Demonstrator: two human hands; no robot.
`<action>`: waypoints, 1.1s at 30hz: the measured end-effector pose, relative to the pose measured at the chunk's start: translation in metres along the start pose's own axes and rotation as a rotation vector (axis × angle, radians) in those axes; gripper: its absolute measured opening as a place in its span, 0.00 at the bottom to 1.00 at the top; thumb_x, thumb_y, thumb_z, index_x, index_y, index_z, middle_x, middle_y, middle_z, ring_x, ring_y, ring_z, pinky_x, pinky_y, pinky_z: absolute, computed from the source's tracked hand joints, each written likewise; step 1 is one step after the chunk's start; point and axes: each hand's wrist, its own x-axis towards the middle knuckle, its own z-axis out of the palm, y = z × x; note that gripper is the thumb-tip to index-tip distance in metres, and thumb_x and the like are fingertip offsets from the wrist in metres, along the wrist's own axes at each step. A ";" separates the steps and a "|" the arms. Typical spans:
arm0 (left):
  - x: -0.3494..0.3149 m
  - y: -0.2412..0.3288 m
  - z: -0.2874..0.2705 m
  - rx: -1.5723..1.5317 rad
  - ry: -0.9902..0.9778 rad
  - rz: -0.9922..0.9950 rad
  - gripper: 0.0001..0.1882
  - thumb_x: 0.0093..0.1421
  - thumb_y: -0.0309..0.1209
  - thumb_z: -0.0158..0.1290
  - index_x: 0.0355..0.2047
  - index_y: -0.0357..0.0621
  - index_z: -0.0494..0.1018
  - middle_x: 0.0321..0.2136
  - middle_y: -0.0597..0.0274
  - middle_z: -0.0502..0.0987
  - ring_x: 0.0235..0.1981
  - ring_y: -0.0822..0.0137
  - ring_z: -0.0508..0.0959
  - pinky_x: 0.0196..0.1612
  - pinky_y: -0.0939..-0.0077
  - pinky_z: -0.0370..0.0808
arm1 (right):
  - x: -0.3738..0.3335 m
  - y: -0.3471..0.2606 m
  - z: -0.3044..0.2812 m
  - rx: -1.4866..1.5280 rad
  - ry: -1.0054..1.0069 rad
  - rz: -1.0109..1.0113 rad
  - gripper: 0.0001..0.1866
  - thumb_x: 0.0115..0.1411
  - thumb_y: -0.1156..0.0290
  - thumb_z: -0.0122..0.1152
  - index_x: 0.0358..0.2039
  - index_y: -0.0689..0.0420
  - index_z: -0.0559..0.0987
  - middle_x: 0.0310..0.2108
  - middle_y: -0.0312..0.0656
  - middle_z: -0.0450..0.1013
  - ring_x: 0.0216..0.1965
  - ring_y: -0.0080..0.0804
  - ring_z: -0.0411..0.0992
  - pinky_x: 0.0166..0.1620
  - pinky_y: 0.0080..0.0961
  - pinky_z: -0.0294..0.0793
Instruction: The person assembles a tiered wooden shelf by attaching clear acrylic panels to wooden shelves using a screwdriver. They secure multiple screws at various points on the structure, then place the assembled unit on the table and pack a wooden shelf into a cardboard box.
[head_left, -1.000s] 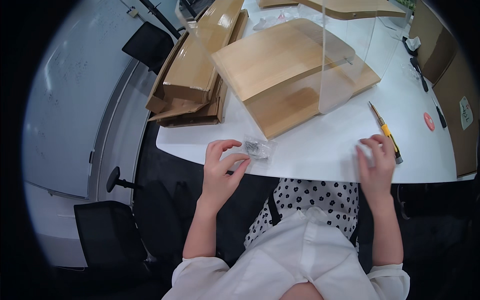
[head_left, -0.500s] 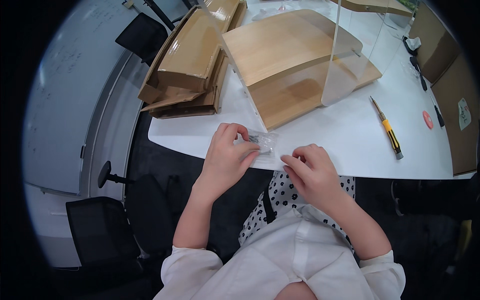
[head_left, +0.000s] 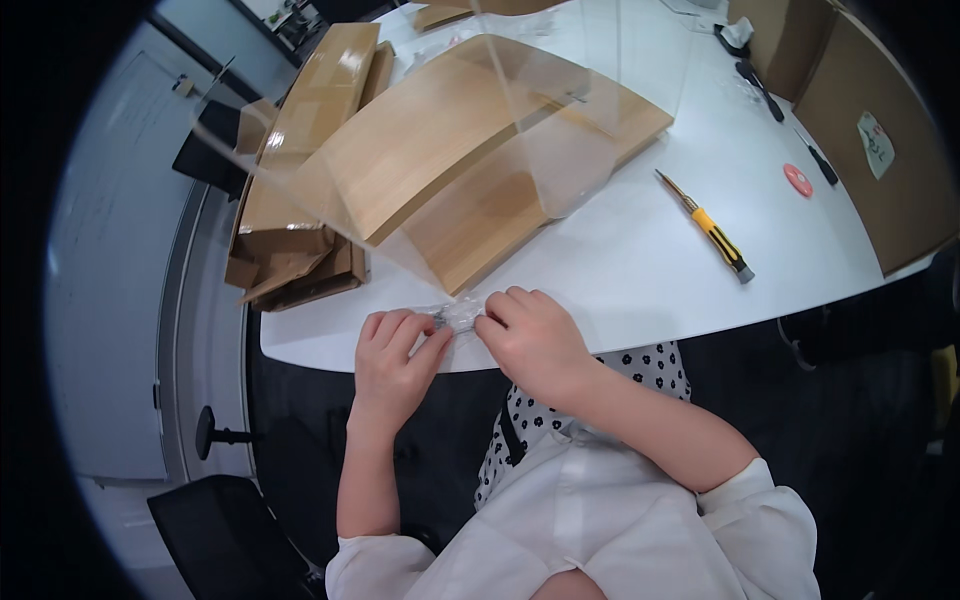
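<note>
A small clear plastic bag [head_left: 463, 314] with dark little pieces inside, too small to name, lies at the table's near edge. My left hand [head_left: 392, 360] pinches its left side between thumb and fingers. My right hand [head_left: 535, 340] grips the other side, fingers closed on the plastic. Just beyond the bag stands a light wood piece [head_left: 420, 140] made of a curved top board and a lower board, with clear acrylic panels [head_left: 545, 165] beside it.
Open cardboard boxes [head_left: 310, 130] stand at the table's left. A yellow-black screwdriver [head_left: 718, 238] lies right of the wood piece. Farther right are a pink oval object [head_left: 797, 180], black-handled screwdrivers [head_left: 822, 163] and a tall carton [head_left: 870, 150]. Office chairs [head_left: 225, 535] stand at lower left.
My right hand has come over to the bag and now holds it along with my left. The view has turned, so the table's contents appear shifted left.
</note>
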 end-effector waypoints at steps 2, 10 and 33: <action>0.002 0.000 -0.005 0.035 -0.026 0.014 0.10 0.46 0.24 0.63 0.31 0.44 0.79 0.30 0.65 0.73 0.35 0.62 0.76 0.38 0.66 0.70 | -0.001 0.002 0.001 -0.007 0.036 -0.005 0.06 0.44 0.76 0.59 0.26 0.58 0.75 0.30 0.40 0.69 0.34 0.37 0.70 0.39 0.31 0.71; 0.004 0.021 -0.037 0.098 -0.054 -0.100 0.10 0.48 0.17 0.64 0.32 0.36 0.78 0.28 0.58 0.73 0.25 0.61 0.75 0.25 0.71 0.70 | -0.006 -0.003 -0.007 0.292 0.223 0.121 0.10 0.52 0.76 0.65 0.35 0.61 0.78 0.35 0.42 0.72 0.36 0.38 0.74 0.39 0.32 0.75; 0.146 0.044 0.099 -0.819 0.224 -0.696 0.07 0.59 0.23 0.62 0.37 0.33 0.78 0.41 0.51 0.82 0.45 0.67 0.81 0.51 0.77 0.75 | 0.009 0.118 -0.084 0.390 0.175 0.734 0.06 0.56 0.79 0.58 0.27 0.69 0.80 0.26 0.56 0.78 0.31 0.50 0.78 0.39 0.37 0.78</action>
